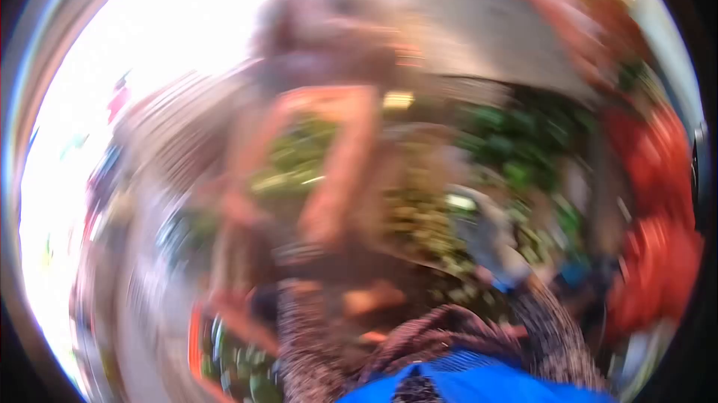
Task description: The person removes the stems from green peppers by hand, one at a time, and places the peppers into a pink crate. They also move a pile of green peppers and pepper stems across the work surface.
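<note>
Motion blur smears the whole head view. My left hand [296,255] is at the near end of an orange crate [346,171] with green produce [299,150] inside; whether it grips the crate I cannot make out. On the right, my right hand [510,267] is stretched forward from a knitted sleeve over a heap of small yellow-green produce [419,212]. A grey-blue shape [473,225] with a bright spot lies at that hand; it could be a held thing or part of a glove. The fingers of both hands are smeared.
Dark green leafy produce [516,133] lies beyond the heap. Red sacks or bags [654,276] line the right side. Another orange-rimmed crate [196,343] with green contents stands at the lower left. A blurred grey surface [493,32] is at the back.
</note>
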The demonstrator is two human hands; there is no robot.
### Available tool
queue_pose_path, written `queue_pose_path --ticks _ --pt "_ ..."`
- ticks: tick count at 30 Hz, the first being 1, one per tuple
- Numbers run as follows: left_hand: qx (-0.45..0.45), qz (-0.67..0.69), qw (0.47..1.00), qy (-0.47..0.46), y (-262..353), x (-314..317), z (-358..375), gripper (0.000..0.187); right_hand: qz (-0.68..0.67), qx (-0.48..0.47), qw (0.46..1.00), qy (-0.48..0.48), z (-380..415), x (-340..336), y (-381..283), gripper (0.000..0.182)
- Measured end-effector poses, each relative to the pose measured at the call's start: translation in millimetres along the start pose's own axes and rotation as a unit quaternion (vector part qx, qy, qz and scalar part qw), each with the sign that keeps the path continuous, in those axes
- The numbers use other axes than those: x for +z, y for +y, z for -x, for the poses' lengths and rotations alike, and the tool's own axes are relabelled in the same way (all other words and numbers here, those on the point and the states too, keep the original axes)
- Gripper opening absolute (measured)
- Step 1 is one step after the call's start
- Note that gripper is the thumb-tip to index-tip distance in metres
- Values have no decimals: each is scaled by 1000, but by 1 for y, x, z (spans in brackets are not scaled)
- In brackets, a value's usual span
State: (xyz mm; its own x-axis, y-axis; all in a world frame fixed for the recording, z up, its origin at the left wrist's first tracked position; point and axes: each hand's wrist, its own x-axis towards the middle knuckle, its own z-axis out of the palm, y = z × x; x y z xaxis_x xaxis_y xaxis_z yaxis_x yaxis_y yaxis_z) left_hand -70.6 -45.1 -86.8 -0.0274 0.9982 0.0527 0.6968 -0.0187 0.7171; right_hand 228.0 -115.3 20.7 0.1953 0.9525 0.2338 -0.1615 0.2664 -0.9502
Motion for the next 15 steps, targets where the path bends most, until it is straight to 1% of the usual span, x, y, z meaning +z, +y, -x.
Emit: queue_pose_path --ticks 1,2,3,4,5,6,7,8,9,10,11,12,13,14,15 --pt "13 -94 995 -27 -8 17 8 50 182 -91 979 -15 -8 -28 20 37" --pt "8 -157 987 -33 -27 12 10 46 512 -1 858 -34 -13 -46 40 42" --pt "-5 -202 979 -31 -49 5 6 42 464 -24 885 -6 -14 -60 31 49" --pt "-17 -232 972 -29 -63 -3 0 38 474 57 878 -48 -14 -74 30 56" --pt "-24 -253 967 -26 -70 -7 -10 35 494 -11 867 -69 -10 -95 88 61" --pt "-31 -272 962 -16 -73 -12 -20 31 488 18 865 -118 -6 -118 94 59" --pt "-37 -285 958 -2 -74 -17 -28 28 541 66 822 -162 -7 -135 101 49" --pt "-46 -300 953 11 -80 -24 -38 25 485 153 857 -90 -10 -153 83 41" --pt "-62 -321 945 24 -75 -26 -42 22 416 229 880 -24 -14 -189 57 34" --pt "-76 -335 938 39 -72 -29 -48 20 381 237 893 39 -17 -245 66 32" --pt "-83 -341 936 43 -68 -34 -55 18 341 240 904 97 -20 -285 81 31" --pt "-79 -344 935 32 -65 -41 -62 17 392 218 885 122 -30 -322 97 32" --pt "-86 -353 930 47 -57 -57 -61 18 454 200 859 122 -48 -352 124 33" --pt "-86 -380 919 65 -39 -61 -63 19 499 195 836 119 -38 -383 148 34" --pt "-95 -424 895 97 -13 -58 -67 20 520 210 819 119 -33 -410 173 35"
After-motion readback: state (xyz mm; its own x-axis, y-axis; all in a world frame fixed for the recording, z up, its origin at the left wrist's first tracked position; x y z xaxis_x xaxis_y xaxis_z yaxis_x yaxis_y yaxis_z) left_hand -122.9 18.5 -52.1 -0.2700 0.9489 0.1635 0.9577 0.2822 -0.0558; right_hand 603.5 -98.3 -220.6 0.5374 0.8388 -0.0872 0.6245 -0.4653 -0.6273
